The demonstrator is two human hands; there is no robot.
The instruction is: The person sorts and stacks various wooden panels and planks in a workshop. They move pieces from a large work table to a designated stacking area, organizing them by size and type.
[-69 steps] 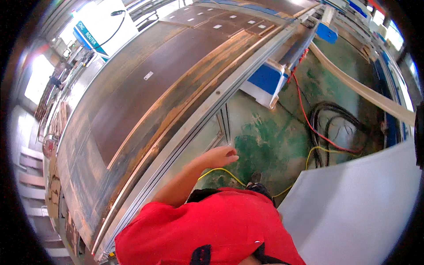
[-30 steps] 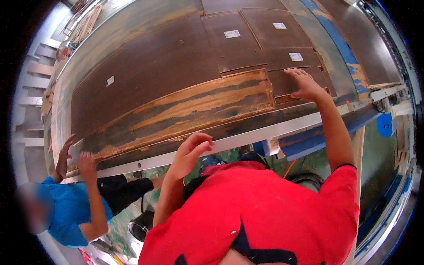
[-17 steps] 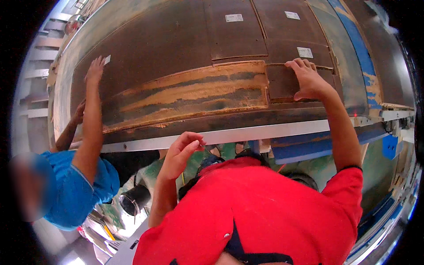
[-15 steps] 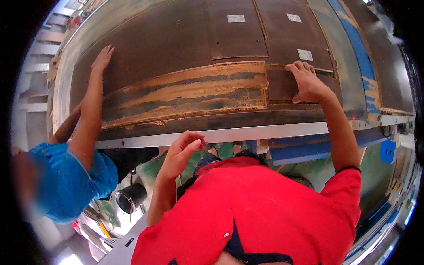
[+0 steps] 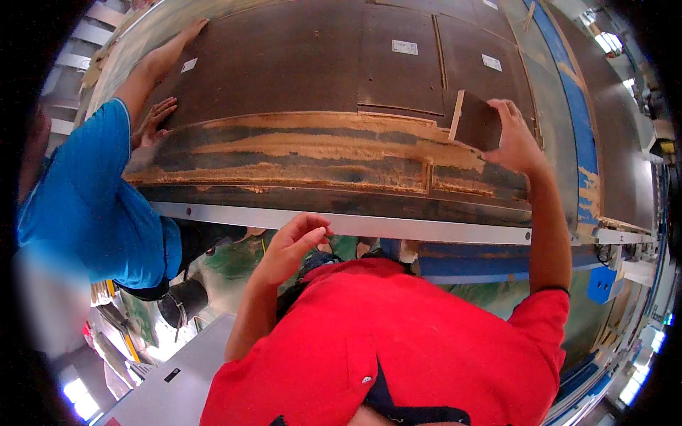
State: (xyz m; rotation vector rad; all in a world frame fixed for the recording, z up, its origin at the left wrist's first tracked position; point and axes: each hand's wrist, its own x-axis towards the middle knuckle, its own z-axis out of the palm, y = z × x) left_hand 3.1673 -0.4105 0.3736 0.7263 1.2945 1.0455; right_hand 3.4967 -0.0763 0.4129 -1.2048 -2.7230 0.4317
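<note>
A small dark brown board [image 5: 477,122] with a pale cut edge stands tilted up off the bench, and my right hand [image 5: 520,145] grips its right side between thumb and fingers. Below it lies a sawdust-covered strip [image 5: 305,148] of the bench surface. In front of the bench's metal edge rail [image 5: 355,224], my left hand [image 5: 290,245] hovers with loosely bent fingers, thumb apart, and nothing visible in it. Larger brown panels lie flat beyond, among them a labelled panel [image 5: 401,78] and a wide panel [image 5: 270,67].
At the left a co-worker in a blue shirt [image 5: 92,192] leans over the bench, one hand [image 5: 155,122] by the wide panel's near edge. A blue strip [image 5: 579,121] runs along the right side. Behind the co-worker stands a black bin [image 5: 182,303] on the floor.
My right hand has lifted the small board off the bench and tilted it up, baring sawdust beneath. The co-worker has leaned further over the panels. My left hand has stayed nearly in place.
</note>
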